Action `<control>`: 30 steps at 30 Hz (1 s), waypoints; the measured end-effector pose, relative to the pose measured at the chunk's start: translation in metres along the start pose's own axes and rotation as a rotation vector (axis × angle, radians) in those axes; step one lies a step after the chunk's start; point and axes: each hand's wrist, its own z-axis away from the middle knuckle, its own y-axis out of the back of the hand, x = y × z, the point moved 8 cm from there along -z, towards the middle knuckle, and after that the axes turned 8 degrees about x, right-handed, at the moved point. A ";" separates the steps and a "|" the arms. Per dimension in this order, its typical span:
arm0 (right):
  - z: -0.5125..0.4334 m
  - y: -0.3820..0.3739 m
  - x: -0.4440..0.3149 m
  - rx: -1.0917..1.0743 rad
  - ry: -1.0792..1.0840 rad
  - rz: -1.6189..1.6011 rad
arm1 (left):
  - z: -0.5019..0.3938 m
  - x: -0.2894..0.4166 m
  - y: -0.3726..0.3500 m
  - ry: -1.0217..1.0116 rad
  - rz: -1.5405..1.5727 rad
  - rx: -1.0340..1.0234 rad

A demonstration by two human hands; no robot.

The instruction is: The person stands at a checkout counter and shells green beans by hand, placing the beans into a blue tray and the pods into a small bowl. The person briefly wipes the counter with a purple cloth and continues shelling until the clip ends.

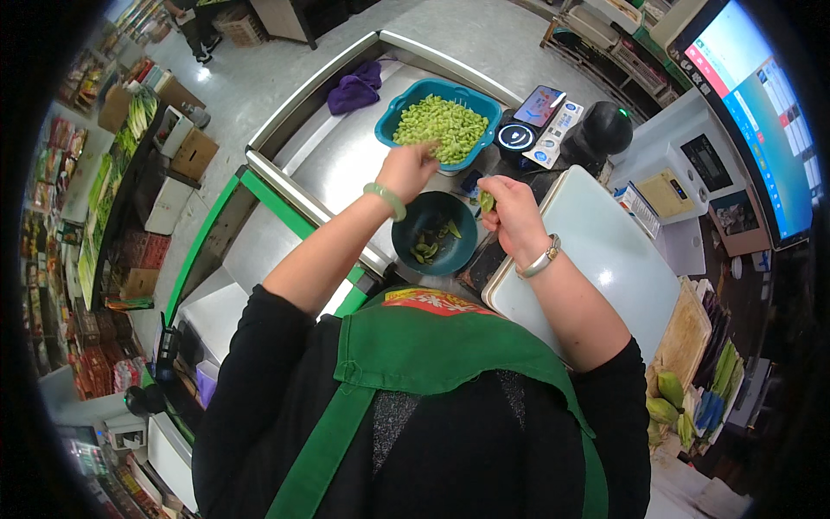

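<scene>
My left hand (410, 170), with a pale green bangle at its wrist, is over the near edge of a teal plastic basket (384, 123). Its fingers are blurred, so whether they hold anything cannot be told. The basket is heaped with shelled green beans (441, 126). My right hand (512, 211), with a silver bracelet at its wrist, pinches a green bean pod (486, 200) to the right of a dark green bowl (405, 217). Several opened pods (425, 252) lie inside that bowl, which stands nearer to me than the basket.
A purple cloth (355, 89) lies in the metal-lined counter (305, 152) left of the basket. A phone (540, 106) and a round black device (516, 137) are right of it. A white board (603, 259) lies at my right, near a scale (674, 178) and a monitor (758, 130).
</scene>
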 end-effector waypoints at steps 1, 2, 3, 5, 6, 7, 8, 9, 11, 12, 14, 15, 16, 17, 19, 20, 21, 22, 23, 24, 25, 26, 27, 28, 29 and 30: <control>0.000 -0.001 -0.001 -0.003 -0.005 -0.014 | 0.013 -0.003 -0.009 -0.047 -0.183 -0.127; 0.001 -0.002 -0.001 -0.005 -0.013 -0.028 | 0.031 -0.002 -0.022 -0.102 -0.190 -0.247; 0.002 -0.004 0.001 0.004 -0.027 -0.039 | 0.050 -0.007 -0.038 -0.120 -0.319 -0.412; 0.001 -0.008 0.001 -0.008 -0.043 -0.060 | 0.079 -0.024 -0.061 -0.021 -0.666 -0.577; 0.001 -0.009 0.001 -0.003 -0.044 -0.042 | 0.088 -0.023 -0.067 -0.069 -0.731 -0.589; 0.000 -0.009 0.001 -0.015 -0.037 -0.031 | 0.093 -0.022 -0.071 -0.114 -0.797 -0.606; 0.001 -0.010 0.001 -0.028 -0.027 -0.020 | 0.094 -0.021 -0.073 -0.127 -0.792 -0.607; 0.001 -0.008 0.001 -0.032 -0.018 -0.011 | 0.094 -0.020 -0.074 -0.137 -0.786 -0.611; 0.000 -0.006 0.001 -0.046 0.009 0.001 | 0.088 -0.014 -0.068 -0.098 -0.660 -0.589; -0.001 -0.005 0.001 -0.041 0.028 0.022 | 0.082 -0.012 -0.059 -0.046 -0.541 -0.564; -0.002 -0.005 0.000 -0.032 0.074 0.061 | 0.073 -0.003 -0.037 -0.001 -0.273 -0.469; -0.002 -0.007 0.002 -0.046 0.062 0.121 | 0.071 0.000 -0.029 0.061 -0.146 -0.442; -0.002 -0.009 0.005 -0.061 0.047 0.184 | 0.073 0.001 -0.022 0.126 -0.016 -0.414; -0.001 -0.009 0.008 -0.060 0.020 0.257 | 0.076 0.003 -0.017 0.192 0.116 -0.383; 0.002 -0.012 0.011 -0.089 0.003 0.372 | 0.082 0.007 -0.007 0.267 0.320 -0.289; 0.004 -0.012 0.012 -0.093 -0.001 0.437 | 0.084 0.009 -0.003 0.293 0.393 -0.229; 0.006 -0.013 0.012 -0.104 0.007 0.499 | 0.087 0.011 0.001 0.319 0.468 -0.168; 0.007 -0.014 0.011 -0.107 0.038 0.531 | 0.087 0.017 0.006 0.267 0.456 -0.108; 0.009 -0.017 0.012 -0.131 0.066 0.541 | 0.088 0.023 0.010 0.216 0.444 -0.046; 0.012 -0.021 0.012 -0.163 0.103 0.542 | 0.089 0.028 0.013 0.192 0.404 0.001; 0.015 -0.026 0.010 -0.221 0.158 0.518 | 0.089 0.040 0.019 0.068 0.340 0.050; 0.015 -0.027 0.008 -0.194 0.212 0.528 | 0.090 0.050 0.023 -0.027 0.248 0.086; 0.014 -0.026 0.007 -0.174 0.232 0.564 | 0.091 0.061 0.028 -0.136 0.171 0.139; 0.013 -0.025 0.006 -0.154 0.253 0.600 | 0.092 0.066 0.028 -0.156 0.178 0.139; 0.013 -0.023 0.005 -0.120 0.264 0.641 | 0.092 0.069 0.028 -0.165 0.209 0.148; 0.013 -0.023 0.003 -0.116 0.283 0.642 | 0.091 0.071 0.029 -0.174 0.241 0.157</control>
